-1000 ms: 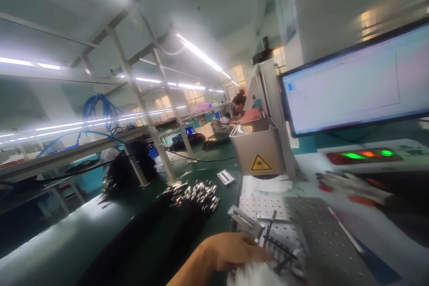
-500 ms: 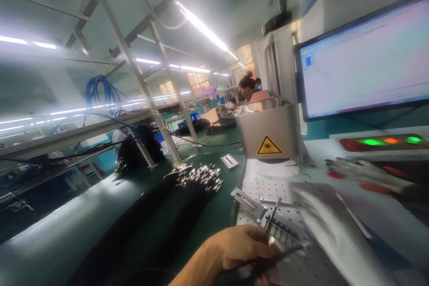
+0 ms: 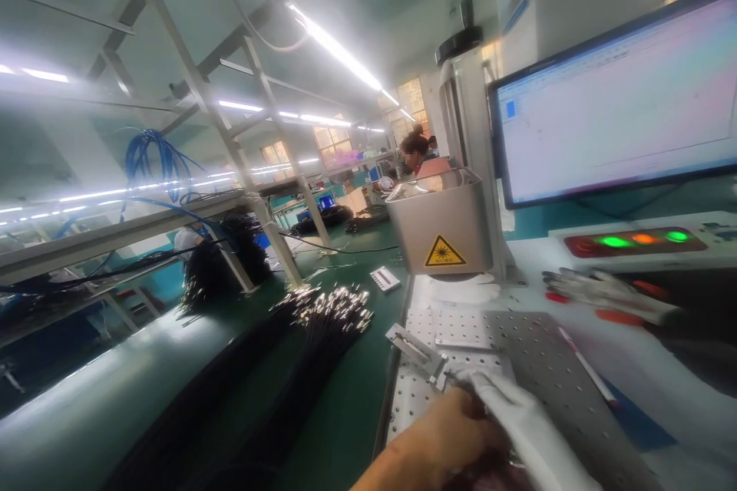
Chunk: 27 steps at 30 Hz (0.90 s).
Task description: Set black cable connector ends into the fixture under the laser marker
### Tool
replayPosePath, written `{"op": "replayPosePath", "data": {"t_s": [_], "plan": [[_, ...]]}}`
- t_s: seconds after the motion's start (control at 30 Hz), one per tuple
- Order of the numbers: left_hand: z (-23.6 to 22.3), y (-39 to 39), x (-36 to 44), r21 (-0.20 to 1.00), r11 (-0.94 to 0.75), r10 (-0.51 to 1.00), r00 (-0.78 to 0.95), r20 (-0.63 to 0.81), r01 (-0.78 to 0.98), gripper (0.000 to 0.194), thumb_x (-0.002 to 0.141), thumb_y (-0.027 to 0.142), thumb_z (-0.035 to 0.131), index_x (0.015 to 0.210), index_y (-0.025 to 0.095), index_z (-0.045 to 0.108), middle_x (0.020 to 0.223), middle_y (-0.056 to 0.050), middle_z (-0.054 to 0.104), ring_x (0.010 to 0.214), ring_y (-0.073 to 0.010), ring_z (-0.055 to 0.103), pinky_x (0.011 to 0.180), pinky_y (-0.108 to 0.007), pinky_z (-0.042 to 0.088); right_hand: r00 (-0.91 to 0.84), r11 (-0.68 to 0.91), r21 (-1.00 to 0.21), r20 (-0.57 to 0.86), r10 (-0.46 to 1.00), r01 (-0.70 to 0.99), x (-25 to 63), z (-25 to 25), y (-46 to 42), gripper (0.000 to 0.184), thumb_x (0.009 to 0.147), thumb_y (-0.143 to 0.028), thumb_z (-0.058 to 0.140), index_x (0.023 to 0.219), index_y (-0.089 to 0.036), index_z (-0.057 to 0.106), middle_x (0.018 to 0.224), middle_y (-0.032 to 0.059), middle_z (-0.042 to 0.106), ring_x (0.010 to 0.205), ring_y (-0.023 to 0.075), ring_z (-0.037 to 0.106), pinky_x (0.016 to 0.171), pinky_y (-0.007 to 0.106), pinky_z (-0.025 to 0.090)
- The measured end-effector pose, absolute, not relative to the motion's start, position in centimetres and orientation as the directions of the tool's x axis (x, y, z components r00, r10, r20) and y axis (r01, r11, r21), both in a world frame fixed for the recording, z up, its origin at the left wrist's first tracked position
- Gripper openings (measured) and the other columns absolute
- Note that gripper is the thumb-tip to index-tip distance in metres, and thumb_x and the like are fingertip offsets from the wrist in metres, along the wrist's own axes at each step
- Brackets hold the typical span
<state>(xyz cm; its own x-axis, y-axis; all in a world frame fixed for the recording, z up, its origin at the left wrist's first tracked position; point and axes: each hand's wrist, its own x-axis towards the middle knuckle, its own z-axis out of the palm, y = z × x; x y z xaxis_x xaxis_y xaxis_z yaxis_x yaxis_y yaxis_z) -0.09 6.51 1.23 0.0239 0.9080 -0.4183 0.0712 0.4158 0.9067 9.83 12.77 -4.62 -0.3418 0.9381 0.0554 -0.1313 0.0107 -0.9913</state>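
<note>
My bare left hand [image 3: 446, 430] is low in the middle of the view, closed, its fingers blurred and mostly hidden. Dark cable shows below it, like the black cables it held a moment before. My right hand [image 3: 512, 406], in a white glove, meets it from the right; its fingers are pressed together, and whatever lies between their tips is hidden. Just beyond both hands, a metal fixture [image 3: 418, 353] with a slot lies on the perforated metal plate [image 3: 541, 353]. The hands cover the near end of this fixture.
Left of the plate, a bundle of black cables with shiny metal ends [image 3: 339, 311] lies on the green table [image 3: 190, 360]. Behind stands a metal housing with a laser warning sign [image 3: 443, 249]. A spare glove [image 3: 604, 295], a pen [image 3: 587, 368] and a monitor [image 3: 622, 107] are on the right.
My gloved right hand has come left and in to my left hand. The cable ends that stuck up from my left hand are now hidden. The view has turned slightly right.
</note>
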Motion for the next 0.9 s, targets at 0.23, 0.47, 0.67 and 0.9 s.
{"op": "replayPosePath", "data": {"t_s": [0.23, 0.47, 0.67, 0.9], "plan": [[2.4, 7.0, -1.9, 0.882, 0.451, 0.892, 0.097, -0.442, -0.135, 0.037, 0.051, 0.033, 0.082, 0.069, 0.014, 0.056, 0.065, -0.003, 0.063, 0.051, -0.0134, 0.06, 0.052, -0.026, 0.046, -0.217, 0.185, -0.98, 0.196, 0.956, -0.07, 11.4, -8.4, 13.9, 0.047, 0.069, -0.051, 0.058, 0.1, -0.019, 0.075, 0.11, 0.0093, 0.069, 0.113, 0.0296, 0.06, 0.09, 0.034, 0.054], [2.4, 4.6, -4.3, 0.811, 0.562, 0.785, 0.205, -0.585, 0.162, 0.036, 0.052, 0.035, 0.088, 0.074, 0.012, 0.069, 0.07, -0.004, 0.067, 0.056, -0.0114, 0.058, 0.056, -0.026, 0.046, -0.241, 0.323, -0.946, 0.305, 0.922, 0.039, 10.9, -9.8, 12.7, 0.048, 0.075, -0.044, 0.054, 0.109, -0.017, 0.073, 0.12, 0.0106, 0.065, 0.107, 0.0276, 0.064, 0.088, 0.033, 0.056], [0.3, 2.8, -3.8, 0.863, 0.502, 0.865, -0.039, -0.501, 0.052, 0.037, 0.069, 0.044, 0.075, 0.089, 0.015, 0.062, 0.068, -0.005, 0.068, 0.051, -0.0108, 0.055, 0.047, -0.022, 0.039, -0.18, 0.315, -0.939, 0.289, 0.94, 0.14, 11.7, -7.7, 13.3, 0.046, 0.091, -0.051, 0.043, 0.121, -0.024, 0.065, 0.116, 0.0073, 0.068, 0.095, 0.0238, 0.068, 0.07, 0.03, 0.059], [-0.8, 3.8, -3.1, 0.902, 0.43, 0.881, -0.233, -0.413, 0.026, 0.039, 0.075, 0.05, 0.065, 0.091, 0.018, 0.049, 0.059, 0.001, 0.062, 0.04, -0.0077, 0.041, 0.044, -0.022, 0.032, -0.45, 0.824, -0.095, 0.8, 0.397, 0.558, 14.9, -7.4, 14.4, 0.031, 0.08, -0.027, 0.045, 0.089, -0.015, 0.072, 0.088, 0.0081, 0.071, 0.075, 0.0215, 0.07, 0.061, 0.031, 0.059]]}}
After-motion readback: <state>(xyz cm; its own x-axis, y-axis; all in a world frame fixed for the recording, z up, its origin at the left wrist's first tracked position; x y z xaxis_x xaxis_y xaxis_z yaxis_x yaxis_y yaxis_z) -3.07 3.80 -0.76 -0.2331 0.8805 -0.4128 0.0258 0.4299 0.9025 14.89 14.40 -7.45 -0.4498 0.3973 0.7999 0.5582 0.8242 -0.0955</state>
